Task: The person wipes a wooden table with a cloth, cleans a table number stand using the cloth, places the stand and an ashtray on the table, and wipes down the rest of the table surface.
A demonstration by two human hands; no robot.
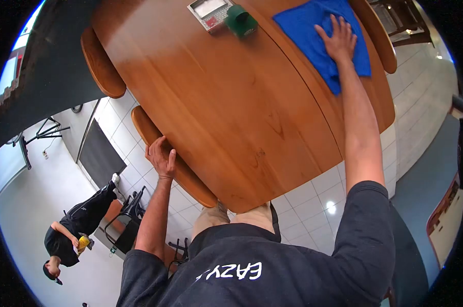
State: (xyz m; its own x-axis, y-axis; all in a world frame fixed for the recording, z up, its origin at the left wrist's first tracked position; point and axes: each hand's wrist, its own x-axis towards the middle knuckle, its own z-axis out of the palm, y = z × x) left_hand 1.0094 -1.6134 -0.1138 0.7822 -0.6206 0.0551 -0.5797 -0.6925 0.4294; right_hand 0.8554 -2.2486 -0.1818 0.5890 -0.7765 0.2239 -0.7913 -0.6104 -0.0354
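My right hand (339,41) lies flat with its fingers spread on a blue cloth (313,51), which is laid out over the right part of the wooden table (231,112). On the left, my left hand (161,157) rests on the top of a wooden chair back (185,179) beside the table edge, fingers apart and holding nothing. Near the table's far side a green object (240,21) touches a small box with a patterned border (210,13).
Another chair back (102,64) stands at the table's upper left, and one more (377,36) at the right edge. A person in dark clothes (70,233) at the lower left holds something yellow. A black folding frame (129,215) stands near that person.
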